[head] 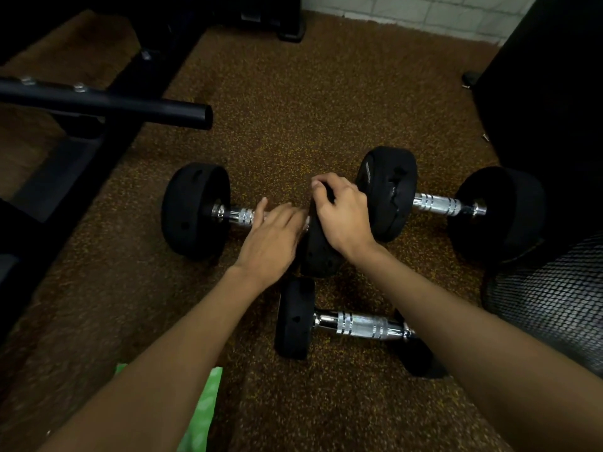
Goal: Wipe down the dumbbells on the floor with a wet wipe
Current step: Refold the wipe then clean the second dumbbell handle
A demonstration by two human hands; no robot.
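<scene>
Head view shows you working on the leftmost dumbbell (195, 210), one of three lying on the speckled floor (277, 109). Your right hand (342, 207) curls over its inner head, steadying it. Your left hand (274, 236) lies with fingers stretched flat along the chrome handle. No wet wipe shows under either hand, so I cannot tell whether wiping has begun. The rightmost dumbbell (437, 203) and nearest dumbbell (359, 324) have no hand on them, so most of the job seems left. A green thing (202, 412), perhaps the wipe pack, lies by your left forearm.
</scene>
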